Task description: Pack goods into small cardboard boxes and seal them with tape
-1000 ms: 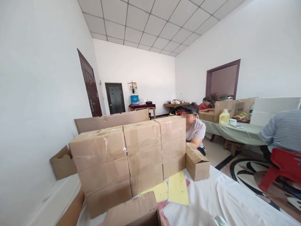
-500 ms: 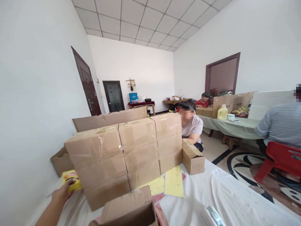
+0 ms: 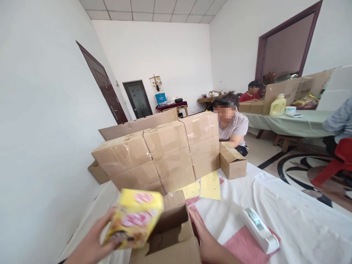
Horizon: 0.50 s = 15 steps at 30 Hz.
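One left hand (image 3: 96, 236) grips one yellow pack (image 3: 137, 216); one right hand (image 3: 202, 233), unclenched, touches one carton (image 3: 176, 253).

Blur smears the lettering on the yellow package (image 3: 137, 218) and the fingertips of the left hand (image 3: 100, 236) against it. The view's bottom cuts off the open carton (image 3: 176, 253) and the near edge of the white-clothed table (image 3: 233, 194). Along its far edge, stacked cartons (image 3: 176, 152) and a lone carton (image 3: 235, 167) conceal a co-worker's (image 3: 238, 126) hands. The right border crops a red chair (image 3: 344, 150).

Yellow printed box (image 3: 137, 219), tilted, near open brown carton (image 3: 176, 253).
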{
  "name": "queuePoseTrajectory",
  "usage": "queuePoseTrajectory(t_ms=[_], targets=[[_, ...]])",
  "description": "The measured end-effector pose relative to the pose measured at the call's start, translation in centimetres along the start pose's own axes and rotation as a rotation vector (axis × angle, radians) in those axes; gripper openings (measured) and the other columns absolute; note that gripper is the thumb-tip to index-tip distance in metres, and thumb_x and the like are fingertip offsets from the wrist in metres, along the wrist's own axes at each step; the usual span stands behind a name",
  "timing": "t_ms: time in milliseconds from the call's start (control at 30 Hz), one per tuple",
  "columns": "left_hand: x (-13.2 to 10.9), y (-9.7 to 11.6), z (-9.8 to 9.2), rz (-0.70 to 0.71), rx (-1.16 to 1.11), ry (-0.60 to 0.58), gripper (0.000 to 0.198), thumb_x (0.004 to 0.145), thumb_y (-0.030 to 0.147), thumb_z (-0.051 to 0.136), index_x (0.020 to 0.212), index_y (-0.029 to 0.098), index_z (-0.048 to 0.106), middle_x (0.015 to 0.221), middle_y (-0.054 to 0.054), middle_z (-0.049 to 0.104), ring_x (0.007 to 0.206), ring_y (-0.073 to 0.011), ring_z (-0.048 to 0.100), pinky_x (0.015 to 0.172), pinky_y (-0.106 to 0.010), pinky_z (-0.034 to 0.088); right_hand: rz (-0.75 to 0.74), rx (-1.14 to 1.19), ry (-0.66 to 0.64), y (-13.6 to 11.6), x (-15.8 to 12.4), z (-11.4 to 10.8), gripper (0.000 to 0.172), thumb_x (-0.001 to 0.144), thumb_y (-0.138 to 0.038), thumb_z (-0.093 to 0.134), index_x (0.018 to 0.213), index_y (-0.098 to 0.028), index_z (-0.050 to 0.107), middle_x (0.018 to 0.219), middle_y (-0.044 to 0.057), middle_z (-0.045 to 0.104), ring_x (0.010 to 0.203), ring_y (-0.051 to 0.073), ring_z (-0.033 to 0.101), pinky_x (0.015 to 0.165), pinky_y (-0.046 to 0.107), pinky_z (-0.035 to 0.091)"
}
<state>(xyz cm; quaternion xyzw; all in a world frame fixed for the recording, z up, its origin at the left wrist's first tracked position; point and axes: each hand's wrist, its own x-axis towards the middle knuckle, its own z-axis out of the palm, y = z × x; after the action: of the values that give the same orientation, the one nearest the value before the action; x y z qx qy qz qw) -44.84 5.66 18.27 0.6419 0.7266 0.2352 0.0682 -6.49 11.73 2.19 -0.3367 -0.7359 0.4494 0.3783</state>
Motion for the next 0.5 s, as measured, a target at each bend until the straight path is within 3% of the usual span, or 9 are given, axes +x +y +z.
queuePoseTrajectory(t_ms=[67, 167, 233, 300, 433, 500], targets=[[-0.5, 4.3, 1.2, 0.222, 0.091, -0.397, 0.056, 0.07, 0.059, 0.067, 0.118, 0.032, 0.075, 0.119, -0.006, 0.077, 0.114, -0.0363, 0.069, 0.099, -0.039, 0.056, -0.051, 0.01, -0.025, -0.1, 0.0, -0.1, 0.126, 0.061, -0.04, 0.091, 0.167, -0.031, 0.023, 0.169, 0.016, 0.031, 0.159, 0.044, 0.023, 0.128, 0.06, 0.025], [-0.5, 9.6, 3.1, 0.282, 0.256, -0.698, 0.043, 0.075, 0.039, 0.065, 0.117, 0.036, 0.073, 0.116, -0.002, 0.078, 0.11, -0.0304, 0.071, 0.095, -0.034, 0.053, -0.128, 0.043, -0.052, -0.5, 0.0, -0.4, 0.127, 0.06, -0.036, 0.091, 0.167, -0.028, 0.023, 0.167, 0.018, 0.033, 0.158, 0.043, 0.027, 0.129, 0.057, 0.025], [-0.2, 11.2, 4.1, 0.279, 0.294, -0.737, 0.047, 0.074, 0.031, 0.064, 0.12, 0.036, 0.071, 0.121, -0.001, 0.077, 0.114, -0.0289, 0.071, 0.093, -0.033, 0.052, -0.144, 0.081, -0.055, -0.8, 0.0, -0.6, 0.128, 0.06, -0.034, 0.09, 0.167, -0.025, 0.021, 0.166, 0.019, 0.033, 0.157, 0.041, 0.03, 0.129, 0.054, 0.026], [0.1, 11.6, 4.8, 0.303, 0.295, -0.708, 0.049, 0.073, 0.028, 0.064, 0.122, 0.035, 0.069, 0.126, -0.001, 0.075, 0.118, -0.0286, 0.069, 0.092, -0.032, 0.05, -0.137, 0.104, -0.059, -0.8, -0.2, -0.7, 0.131, 0.059, -0.034, 0.091, 0.168, -0.023, 0.019, 0.165, 0.02, 0.032, 0.157, 0.04, 0.031, 0.129, 0.053, 0.027], [-0.8, 11.4, 6.0, 0.273, 0.337, -0.617, 0.036, 0.077, 0.039, 0.069, 0.111, 0.03, 0.07, 0.114, -0.005, 0.078, 0.108, -0.0314, 0.071, 0.084, -0.034, 0.049, -0.143, 0.029, -0.076, 0.0, -0.6, -0.8, 0.136, 0.061, -0.039, 0.091, 0.168, -0.017, 0.011, 0.168, 0.024, 0.024, 0.159, 0.041, 0.023, 0.13, 0.055, 0.023], [-1.7, 11.9, 6.8, 0.23, 0.337, -0.568, 0.039, 0.08, 0.046, 0.069, 0.115, 0.029, 0.069, 0.117, -0.007, 0.077, 0.109, -0.0326, 0.071, 0.086, -0.035, 0.049, -0.163, -0.027, -0.07, 0.4, -0.8, -0.8, 0.134, 0.065, -0.041, 0.088, 0.168, -0.014, 0.007, 0.17, 0.025, 0.017, 0.161, 0.042, 0.015, 0.13, 0.057, 0.019]])
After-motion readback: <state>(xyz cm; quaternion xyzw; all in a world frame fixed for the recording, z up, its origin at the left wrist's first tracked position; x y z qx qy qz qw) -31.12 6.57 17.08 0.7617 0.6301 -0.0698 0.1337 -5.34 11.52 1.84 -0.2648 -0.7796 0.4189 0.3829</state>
